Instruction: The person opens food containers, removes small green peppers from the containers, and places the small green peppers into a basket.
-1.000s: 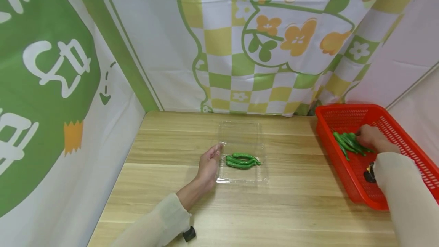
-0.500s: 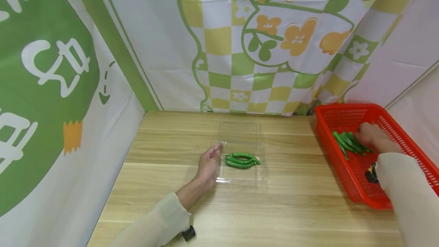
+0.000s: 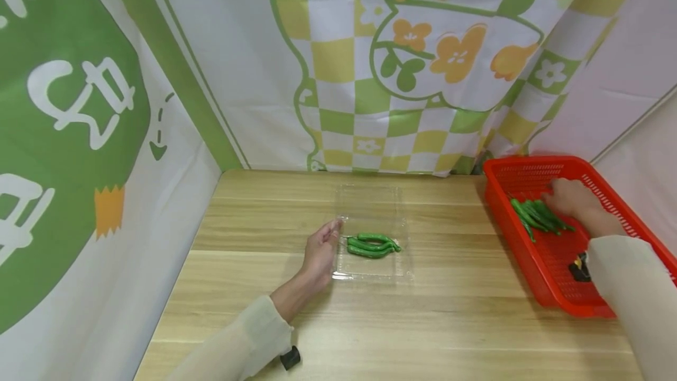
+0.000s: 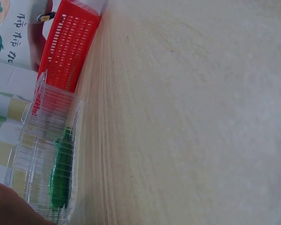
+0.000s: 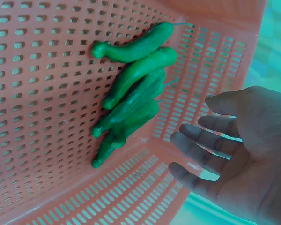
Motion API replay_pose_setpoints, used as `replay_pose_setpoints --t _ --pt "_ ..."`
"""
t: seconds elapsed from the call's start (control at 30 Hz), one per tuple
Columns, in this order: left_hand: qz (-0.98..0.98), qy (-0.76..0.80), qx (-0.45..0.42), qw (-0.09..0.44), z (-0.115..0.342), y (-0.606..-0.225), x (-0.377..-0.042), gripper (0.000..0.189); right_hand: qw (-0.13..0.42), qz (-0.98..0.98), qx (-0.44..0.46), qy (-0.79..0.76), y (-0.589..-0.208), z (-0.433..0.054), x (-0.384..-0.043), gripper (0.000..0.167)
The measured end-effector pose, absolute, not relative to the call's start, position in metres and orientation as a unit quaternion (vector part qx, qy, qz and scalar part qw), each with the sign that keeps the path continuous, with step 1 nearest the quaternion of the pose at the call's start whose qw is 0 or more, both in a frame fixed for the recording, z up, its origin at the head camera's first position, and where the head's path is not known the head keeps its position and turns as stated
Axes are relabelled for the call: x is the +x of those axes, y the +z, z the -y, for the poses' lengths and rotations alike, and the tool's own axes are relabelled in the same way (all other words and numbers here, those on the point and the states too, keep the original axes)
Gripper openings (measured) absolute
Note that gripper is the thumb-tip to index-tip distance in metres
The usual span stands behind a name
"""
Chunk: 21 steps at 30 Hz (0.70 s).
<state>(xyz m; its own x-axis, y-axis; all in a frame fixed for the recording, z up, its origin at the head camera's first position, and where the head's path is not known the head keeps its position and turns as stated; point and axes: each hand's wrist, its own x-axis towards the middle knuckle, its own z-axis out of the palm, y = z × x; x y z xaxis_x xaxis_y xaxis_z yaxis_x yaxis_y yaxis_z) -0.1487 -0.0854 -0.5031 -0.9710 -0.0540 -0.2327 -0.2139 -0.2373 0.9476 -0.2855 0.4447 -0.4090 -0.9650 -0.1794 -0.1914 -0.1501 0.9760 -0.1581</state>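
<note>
A clear plastic box (image 3: pixel 370 269) lies with its lid (image 3: pixel 367 200) folded back on the wooden table, several green chili peppers (image 3: pixel 372 246) inside it. My left hand (image 3: pixel 319 254) holds the box by its left edge, near the hinge; in the left wrist view only part of this hand shows at the lower left corner. Over in the red basket (image 3: pixel 520 257), more green chili peppers (image 5: pixel 136 86) lie side by side on the perforated bottom. Beside their stem ends is my right hand (image 5: pixel 234 145), fingers spread and apart from the peppers, holding nothing.
The basket stands at the table's right side, its perforated walls (image 5: pixel 210 65) rising around the right hand. Printed cloth (image 3: pixel 338 99) hangs behind the table and along its sides. Bare wood (image 3: pixel 455 310) lies between box and basket.
My right hand has drawn slightly up and away from the peppers in the basket. My left hand and the box with its peppers have stayed in place.
</note>
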Motion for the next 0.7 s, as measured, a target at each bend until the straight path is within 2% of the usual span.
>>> replay_pose_setpoints --t 0.2,0.4,0.6,0.7 --pt "-0.623 0.774 -0.1 0.049 0.086 -0.504 -0.149 0.047 0.068 -0.991 -0.091 -0.077 -0.4 -0.425 -0.281 0.023" --pt "-0.627 0.769 -0.108 0.055 0.086 -0.504 -0.148 0.048 0.043 -0.993 -0.09 -0.062 -0.39 -0.397 -0.276 0.033" --pt "-0.625 0.772 -0.107 0.05 0.085 -0.502 -0.147 0.048 0.01 -0.99 -0.128 -0.053 -0.384 -0.359 -0.27 0.047" --pt "-0.625 0.772 -0.103 0.046 0.085 -0.503 -0.148 0.047 -0.013 -0.987 -0.152 -0.05 -0.381 -0.342 -0.266 0.047"
